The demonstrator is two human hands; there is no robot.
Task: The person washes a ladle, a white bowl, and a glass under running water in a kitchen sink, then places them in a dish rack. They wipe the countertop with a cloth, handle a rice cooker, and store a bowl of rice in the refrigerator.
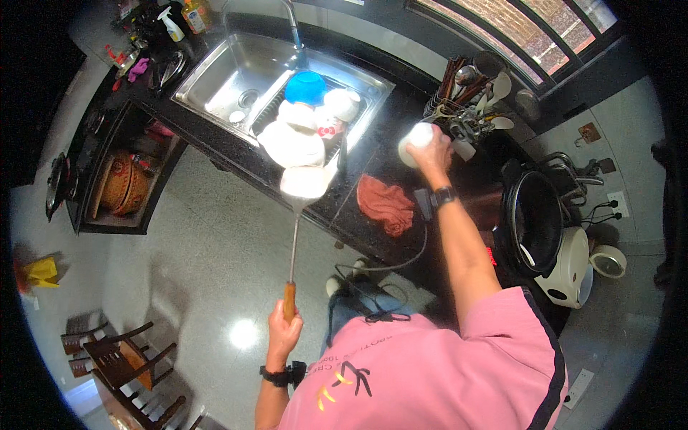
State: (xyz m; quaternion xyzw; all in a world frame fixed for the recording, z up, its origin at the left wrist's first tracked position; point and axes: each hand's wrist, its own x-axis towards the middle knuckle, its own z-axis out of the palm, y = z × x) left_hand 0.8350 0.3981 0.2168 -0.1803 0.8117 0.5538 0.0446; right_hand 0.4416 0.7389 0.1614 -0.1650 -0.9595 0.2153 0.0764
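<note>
My left hand (284, 329) grips the wooden handle of a metal wok spatula (294, 236). Its broad blade, bright with glare, points away from me and overlaps the counter's front edge in the picture. On the right, my right hand (434, 152) is closed around a white bowl (415, 141) over the black counter, just in front of the utensil rack (430, 107). White bowls (290, 144) and a blue bowl (305, 87) sit in the dish rack (262, 114) in the sink's right basin. A reddish cloth (384, 203) lies left of my right wrist.
A metal sink (215, 70) with a tap (294, 27) is at the back. Chopsticks (453, 75) and spoons fill the utensil rack. A black wok (537, 220) and a cream appliance (570, 263) stand right. A cable (387, 266) hangs off the counter. Wooden chairs (126, 355) stand left.
</note>
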